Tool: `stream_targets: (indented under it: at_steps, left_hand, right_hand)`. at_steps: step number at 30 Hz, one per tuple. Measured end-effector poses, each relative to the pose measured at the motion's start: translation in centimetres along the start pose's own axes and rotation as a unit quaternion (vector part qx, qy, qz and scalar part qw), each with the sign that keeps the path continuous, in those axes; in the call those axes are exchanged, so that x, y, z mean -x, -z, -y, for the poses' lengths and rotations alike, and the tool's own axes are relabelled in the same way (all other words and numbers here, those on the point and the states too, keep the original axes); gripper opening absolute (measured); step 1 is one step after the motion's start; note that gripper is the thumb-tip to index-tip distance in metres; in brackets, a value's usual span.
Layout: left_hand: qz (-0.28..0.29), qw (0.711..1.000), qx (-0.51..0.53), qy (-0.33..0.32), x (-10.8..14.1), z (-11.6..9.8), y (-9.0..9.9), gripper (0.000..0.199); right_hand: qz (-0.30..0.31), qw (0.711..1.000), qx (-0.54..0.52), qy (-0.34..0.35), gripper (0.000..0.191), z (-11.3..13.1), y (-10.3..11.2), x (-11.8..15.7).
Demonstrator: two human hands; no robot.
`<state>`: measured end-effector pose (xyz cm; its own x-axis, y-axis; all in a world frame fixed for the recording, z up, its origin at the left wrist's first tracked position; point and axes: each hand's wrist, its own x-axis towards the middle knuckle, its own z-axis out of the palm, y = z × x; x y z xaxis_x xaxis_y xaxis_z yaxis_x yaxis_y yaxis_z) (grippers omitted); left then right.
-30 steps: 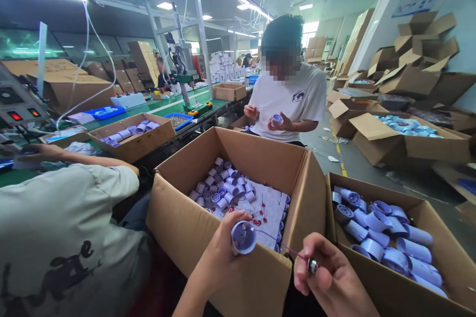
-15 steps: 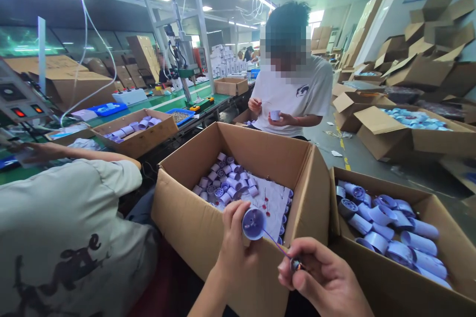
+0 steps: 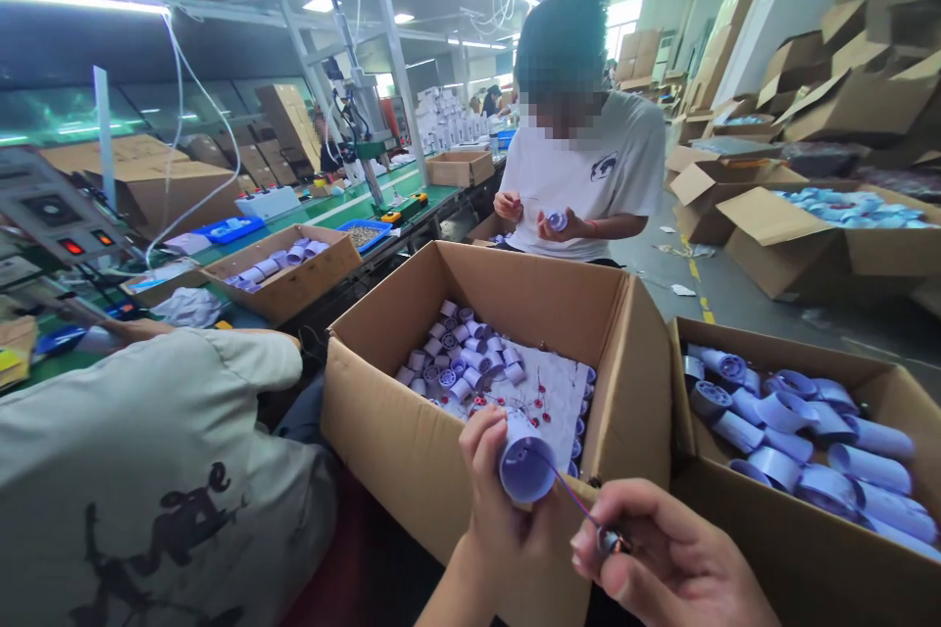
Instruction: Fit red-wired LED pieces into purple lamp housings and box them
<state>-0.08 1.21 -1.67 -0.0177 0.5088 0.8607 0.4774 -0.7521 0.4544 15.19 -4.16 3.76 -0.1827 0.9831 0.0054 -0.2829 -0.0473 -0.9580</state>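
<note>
My left hand [image 3: 486,500] is wrapped round a pale lavender plastic cup [image 3: 527,470], its open mouth tilted towards me. A thin dark wire [image 3: 565,485] runs from inside the cup to a small round metal part, like a little motor [image 3: 610,541]. That part is pinched between the thumb and fingers of my right hand [image 3: 668,549], to the right of the cup and a little lower. Both hands are over the near side of a large cardboard box [image 3: 397,456], which holds several similar cups [image 3: 460,348] and a whitish sheet [image 3: 548,372] with red pieces on thin wires.
Another cardboard box [image 3: 779,549] of lavender cylinders stands at the right. A co-worker in a white shirt [image 3: 610,167] sits opposite, holding a cup. Another person's back [image 3: 147,470] is close on my left. Beyond runs a green bench [image 3: 309,211] with a tray of cups.
The view has shifted slightly, so my hands sit lower and further right. The cup has tipped, showing more of its side, and the red pieces behind it look more numerous.
</note>
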Motion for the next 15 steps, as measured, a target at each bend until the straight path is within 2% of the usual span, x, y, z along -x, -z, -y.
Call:
stream_targets:
  at_steps: [8, 15]
  left_hand:
    - [0.003, 0.998, -0.056, 0.036, 0.58, -0.35, -0.32, 0.055]
    - [0.022, 0.996, -0.068, 0.049, 0.63, -0.59, -0.27, 0.05]
  right_hand:
    - [-0.007, 0.997, 0.045, 0.059, 0.027, 0.68, -0.41, 0.09]
    - [-0.007, 0.996, 0.063, 0.065, 0.023, 0.58, -0.1, 0.71]
